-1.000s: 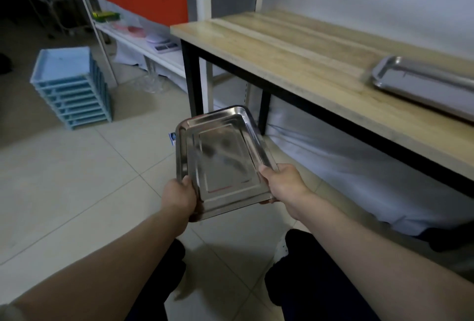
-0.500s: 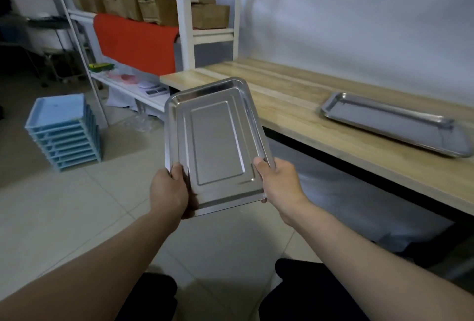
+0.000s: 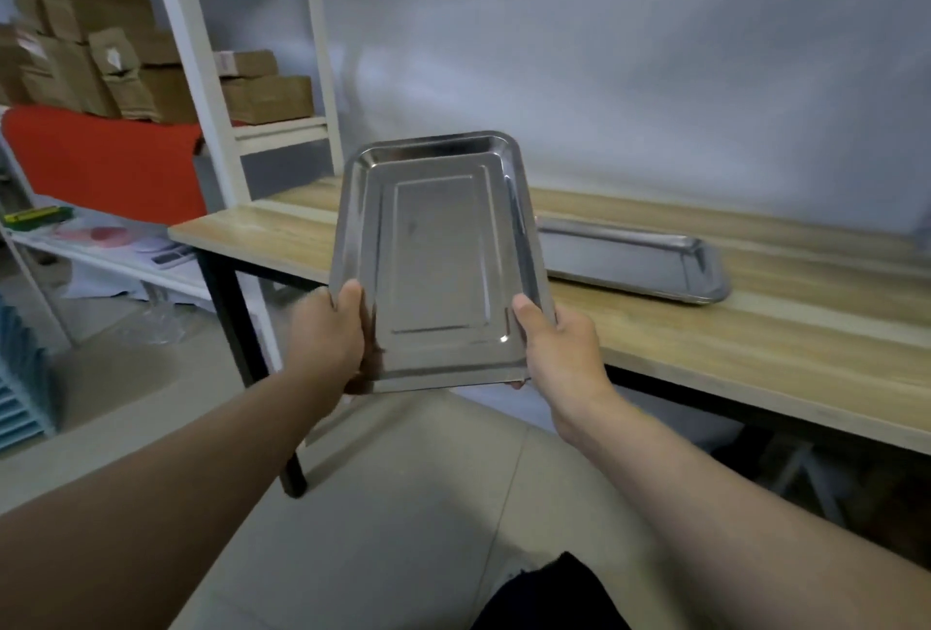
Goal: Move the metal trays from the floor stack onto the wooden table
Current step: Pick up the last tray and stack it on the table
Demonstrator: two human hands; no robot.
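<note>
Metal trays number two in view: one shiny rectangular steel tray with a stepped, embossed base (image 3: 438,266) is being held up in the air in front of the person, and a second long flat metal tray (image 3: 640,261) is lying on the pale wooden table with black legs (image 3: 730,352), well to the right of the held one. At the far left edge, a stack of light blue plastic trays (image 3: 20,387) is sitting on the beige tiled floor (image 3: 403,503). Beside it a white metal shelving rack (image 3: 201,90) is standing against the grey wall (image 3: 655,50), carrying a heap of brown cardboard boxes (image 3: 151,80) above a red cloth (image 3: 106,161) that is hanging down over the shelf edge; small items are lying on the lower shelf, too blurred to name. The left hand (image 3: 327,332) is clasping the held tray's near left corner, thumb on the inside of the rim and fingers hidden beneath. The tray is tilting with its far end raised, hovering over the table's front edge near the left end and covering part of the tabletop behind it. The right hand (image 3: 559,342) is gripping the near right corner the same way, thumb lying on top. Both bare forearms are reaching forward from the bottom corners, and a dark trouser leg (image 3: 549,594) is showing between them.
</note>
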